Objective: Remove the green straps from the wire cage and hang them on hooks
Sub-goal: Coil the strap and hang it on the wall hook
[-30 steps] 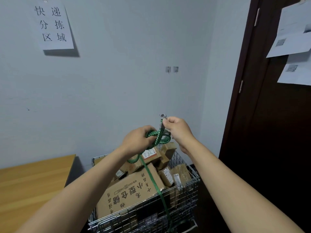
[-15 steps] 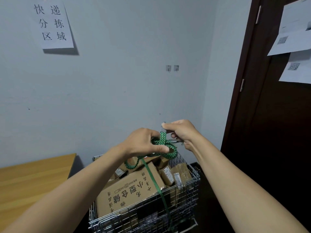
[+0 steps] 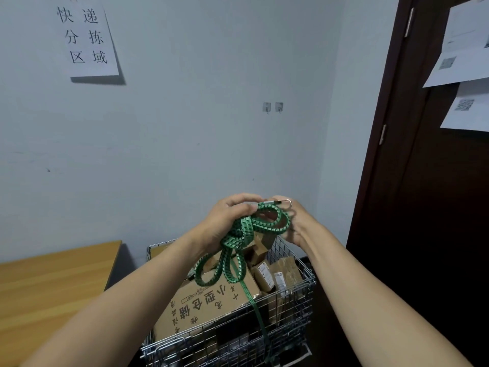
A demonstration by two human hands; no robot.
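Note:
A green strap [image 3: 239, 241] with black flecks is bunched into loops between both hands, above the wire cage [image 3: 299, 292]. My left hand [image 3: 225, 221] grips the bundle from the left. My right hand [image 3: 293, 223] holds its right side, and the strap's metal end hook [image 3: 284, 202] sticks out by the fingers. Loops hang down over the boxes. A second, thin green strap [image 3: 254, 305] runs down over the big cardboard box [image 3: 206, 303] and the cage's front. Two small hooks [image 3: 272, 107] are fixed to the wall above.
The cage holds several cardboard parcels. A wooden table [image 3: 53, 282] stands at the left. A dark door [image 3: 428, 181] with paper sheets [image 3: 465, 49] is at the right. A paper sign [image 3: 87, 35] hangs on the wall, upper left.
Both hands have gathered more of the strap into loops. The metal end, held upright before, now points right along my right hand. The bundle hangs lower over the boxes.

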